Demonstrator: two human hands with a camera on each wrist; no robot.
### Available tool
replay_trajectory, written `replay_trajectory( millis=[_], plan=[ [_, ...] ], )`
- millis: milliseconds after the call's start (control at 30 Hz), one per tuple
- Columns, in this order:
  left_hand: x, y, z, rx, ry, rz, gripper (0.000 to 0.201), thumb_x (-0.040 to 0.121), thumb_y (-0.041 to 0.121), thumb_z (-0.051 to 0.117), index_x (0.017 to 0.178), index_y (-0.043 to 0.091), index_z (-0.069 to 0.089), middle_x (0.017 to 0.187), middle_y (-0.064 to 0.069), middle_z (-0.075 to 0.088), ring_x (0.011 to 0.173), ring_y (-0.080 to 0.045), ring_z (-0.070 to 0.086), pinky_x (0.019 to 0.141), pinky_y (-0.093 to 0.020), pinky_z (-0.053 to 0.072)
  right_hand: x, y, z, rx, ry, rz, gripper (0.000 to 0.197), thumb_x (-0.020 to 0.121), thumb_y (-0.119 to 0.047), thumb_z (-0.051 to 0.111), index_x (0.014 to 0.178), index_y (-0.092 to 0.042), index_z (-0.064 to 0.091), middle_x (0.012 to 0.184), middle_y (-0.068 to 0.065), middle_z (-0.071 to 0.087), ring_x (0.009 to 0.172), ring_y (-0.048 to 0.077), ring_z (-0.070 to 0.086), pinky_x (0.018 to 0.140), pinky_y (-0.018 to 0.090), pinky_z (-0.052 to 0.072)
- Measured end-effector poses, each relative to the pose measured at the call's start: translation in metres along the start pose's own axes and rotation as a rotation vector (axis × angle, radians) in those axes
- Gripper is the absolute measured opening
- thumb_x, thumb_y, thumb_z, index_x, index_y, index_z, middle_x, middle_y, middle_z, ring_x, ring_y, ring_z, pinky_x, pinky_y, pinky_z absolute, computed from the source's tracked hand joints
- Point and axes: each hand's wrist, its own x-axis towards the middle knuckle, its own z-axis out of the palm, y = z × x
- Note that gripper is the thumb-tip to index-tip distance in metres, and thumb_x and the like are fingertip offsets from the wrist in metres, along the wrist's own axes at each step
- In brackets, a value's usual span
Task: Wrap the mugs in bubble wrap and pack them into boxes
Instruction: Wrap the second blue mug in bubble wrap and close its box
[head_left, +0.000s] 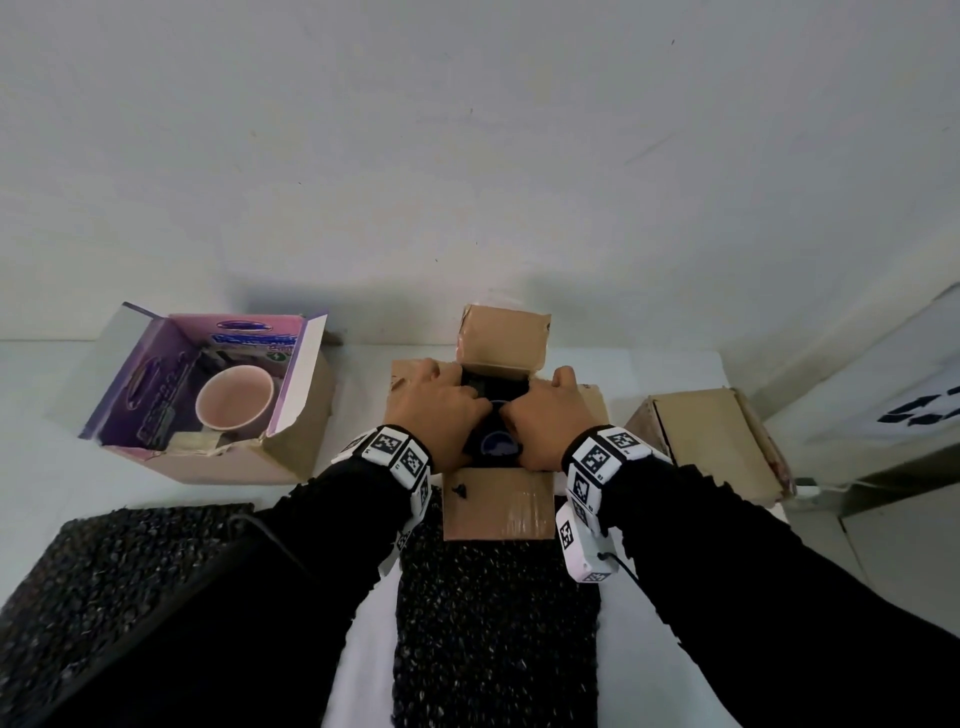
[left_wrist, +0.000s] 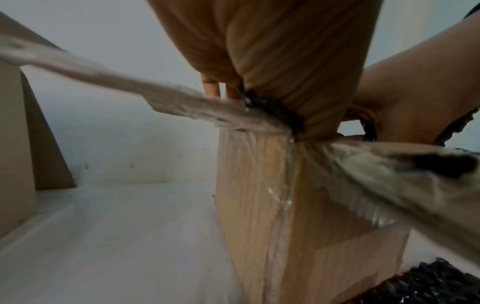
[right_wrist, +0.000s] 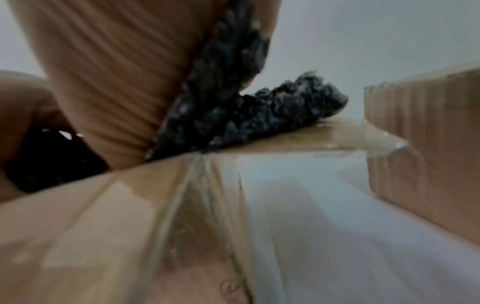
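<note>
Two hands, left hand (head_left: 439, 402) and right hand (head_left: 540, 415), curl round a wrapped mug (head_left: 496, 441), seating it in the centre box (head_left: 498, 504); spare wrap (head_left: 493, 623) lies nearest (6 o'clock), and a bare mug (head_left: 235, 397) waits at 10 o'clock.

A white table (head_left: 675, 374) stands against a pale wall. On it, left to right, sit a purple-lined box (head_left: 202, 395), an open brown box (head_left: 498, 415) and a closed brown box (head_left: 711, 441). Black bubble wrap (head_left: 493, 623) lies along the near edge.
</note>
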Motion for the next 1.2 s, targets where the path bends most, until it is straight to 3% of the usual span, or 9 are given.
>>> replay_trajectory(
  millis=[133,233,300,500,633,833,967,1067,1200],
  plan=[
    [-0.004,-0.005,0.002,-0.060,-0.011,-0.058,0.047,0.074,0.057,0.061,0.110,0.028,0.055,0.112,0.002,0.054,0.108,-0.024,0.045,0.088,-0.041,0.033,-0.007,-0.001,0.002,0.241,-0.006,-0.038,0.017,0.079,-0.019,0.063,0.084,-0.034,0.058,0.089,-0.014,0.050,0.096,0.017,0.047,0.076,0.036,0.014],
    [-0.015,-0.016,0.002,-0.329,-0.057,-0.074,0.043,0.073,0.053,0.068,0.105,0.028,0.055,0.108,0.002,0.052,0.104,-0.022,0.049,0.079,-0.036,0.043,-0.015,0.003,0.005,0.337,-0.024,-0.095,0.025,0.083,-0.018,0.064,0.094,-0.040,0.070,0.095,-0.020,0.046,0.103,0.013,0.040,0.080,0.034,0.013],
    [-0.023,-0.024,-0.001,-0.488,-0.036,-0.104,0.037,0.073,0.047,0.070,0.102,0.028,0.058,0.105,0.004,0.052,0.101,-0.021,0.051,0.071,-0.031,0.043,-0.017,0.005,0.004,0.344,-0.057,-0.108,0.027,0.087,-0.021,0.060,0.099,-0.043,0.070,0.100,-0.022,0.047,0.106,0.014,0.039,0.087,0.035,0.013],
    [-0.033,-0.021,-0.009,-0.456,0.081,-0.346,0.039,0.073,0.050,0.075,0.093,0.025,0.051,0.092,0.008,0.048,0.081,-0.018,0.055,0.061,-0.028,0.034,-0.017,-0.004,-0.008,0.123,-0.163,-0.150,0.040,0.094,-0.019,0.045,0.107,-0.050,0.067,0.124,-0.009,0.050,0.113,0.021,0.036,0.098,0.043,0.019],
    [-0.033,-0.002,-0.002,-0.537,0.122,-0.401,0.026,0.082,0.030,0.070,0.098,0.022,0.051,0.096,0.001,0.061,0.085,-0.020,0.052,0.067,-0.029,0.033,-0.013,-0.008,-0.011,0.141,-0.207,-0.143,0.035,0.092,-0.019,0.048,0.106,-0.043,0.069,0.115,-0.008,0.057,0.108,0.021,0.038,0.093,0.041,0.021],
    [-0.036,0.001,0.008,-0.525,0.220,-0.374,0.032,0.081,0.015,0.065,0.111,0.023,0.057,0.103,-0.002,0.062,0.102,-0.025,0.049,0.085,-0.034,0.038,-0.012,0.002,-0.001,0.699,0.097,-0.123,0.025,0.085,-0.011,0.060,0.100,-0.026,0.072,0.097,-0.008,0.071,0.085,0.010,0.064,0.076,0.028,0.050],
    [-0.045,0.000,0.014,-0.613,0.330,-0.559,0.022,0.079,0.028,0.073,0.092,0.017,0.060,0.092,-0.002,0.060,0.090,-0.024,0.050,0.075,-0.036,0.043,-0.002,-0.005,0.002,0.623,0.102,-0.179,0.046,0.085,-0.001,0.050,0.117,-0.029,0.068,0.122,-0.008,0.066,0.106,0.014,0.061,0.091,0.031,0.049],
    [-0.046,0.003,0.025,-0.651,0.354,-0.490,0.009,0.083,0.023,0.069,0.089,0.017,0.071,0.086,-0.003,0.064,0.087,-0.027,0.053,0.072,-0.039,0.047,0.003,-0.010,-0.001,0.416,-0.002,-0.271,0.057,0.083,-0.001,0.050,0.131,-0.033,0.057,0.135,-0.008,0.056,0.116,0.020,0.048,0.094,0.037,0.042],
    [-0.050,0.005,0.041,-0.639,0.403,-0.465,0.033,0.073,0.035,0.049,0.094,0.027,0.074,0.093,0.000,0.058,0.086,-0.026,0.050,0.071,-0.037,0.046,0.003,-0.016,-0.007,0.150,-0.056,-0.251,0.052,0.092,-0.015,0.047,0.137,-0.041,0.046,0.133,0.002,0.041,0.118,0.026,0.034,0.090,0.038,0.032]
  ],
)
